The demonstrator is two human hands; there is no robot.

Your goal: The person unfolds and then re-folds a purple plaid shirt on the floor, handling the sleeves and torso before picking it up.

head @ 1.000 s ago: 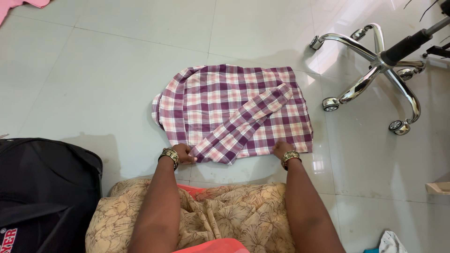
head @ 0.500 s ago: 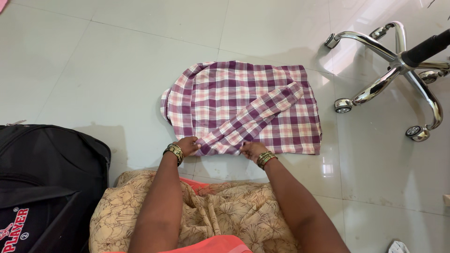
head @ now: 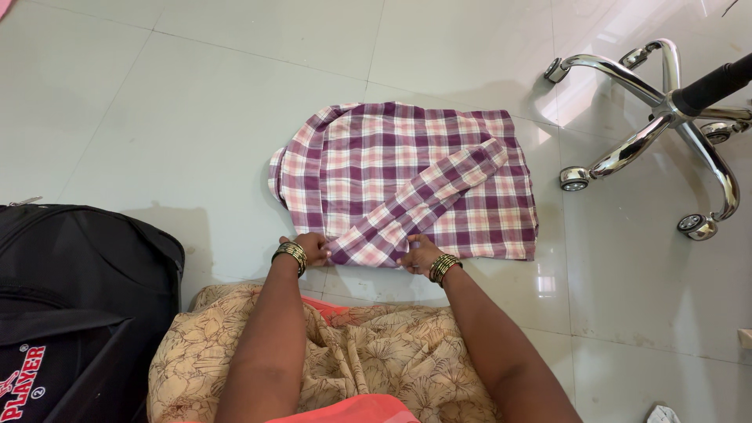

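Note:
A purple, pink and white plaid shirt (head: 392,168) lies flat on the tiled floor, partly folded, with one sleeve (head: 427,200) laid diagonally across it toward me. My left hand (head: 311,247) pinches the near left corner where the sleeve cuff ends. My right hand (head: 419,252) grips the near edge of the shirt beside the cuff, a short way to the right. Both wrists wear gold bangles. My lap, in beige patterned cloth, is just below the shirt.
A black bag (head: 74,298) sits at my left, close to my knee. A chrome five-legged chair base (head: 666,117) on casters stands at the right, near the shirt's far corner. A small white cloth (head: 664,413) lies at the bottom right.
My right hand has moved left along the shirt's near edge, from the right corner to beside the sleeve cuff. My left hand stays at the cuff. The view shifted slightly.

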